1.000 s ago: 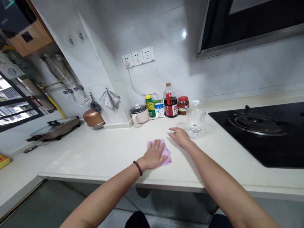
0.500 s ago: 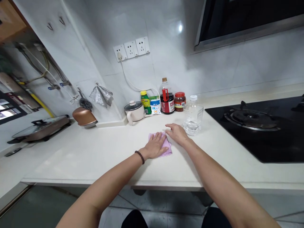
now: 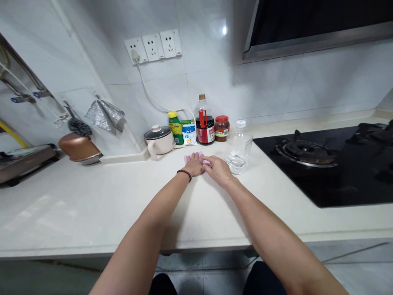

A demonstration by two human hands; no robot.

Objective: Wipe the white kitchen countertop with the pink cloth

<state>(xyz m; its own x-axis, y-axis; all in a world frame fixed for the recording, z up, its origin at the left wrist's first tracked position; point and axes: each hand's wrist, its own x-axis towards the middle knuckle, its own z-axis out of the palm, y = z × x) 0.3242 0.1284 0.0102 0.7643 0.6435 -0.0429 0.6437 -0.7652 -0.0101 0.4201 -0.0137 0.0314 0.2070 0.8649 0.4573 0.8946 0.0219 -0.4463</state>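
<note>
My left hand (image 3: pixel 194 163) lies flat on a small pink cloth (image 3: pixel 205 162) on the white countertop (image 3: pixel 123 196), fingers stretched out over it; a dark bead bracelet circles that wrist. My right hand (image 3: pixel 218 169) rests flat beside it, fingertips touching the cloth's right edge. Most of the cloth is hidden under the two hands. A clear plastic bottle (image 3: pixel 238 146) with a white cap stands just right of my right hand.
Behind the hands stand a small lidded white pot (image 3: pixel 158 140), a green bottle (image 3: pixel 176 127), a white packet (image 3: pixel 189 132), a dark sauce bottle (image 3: pixel 204 125) and a red-lidded jar (image 3: pixel 222 127). A black gas hob (image 3: pixel 322 162) lies right. A copper pan (image 3: pixel 79 148) sits left.
My left hand has pushed the pink cloth away from me toward the jars. My right hand has closed in beside it. The view has shifted right and forward.
</note>
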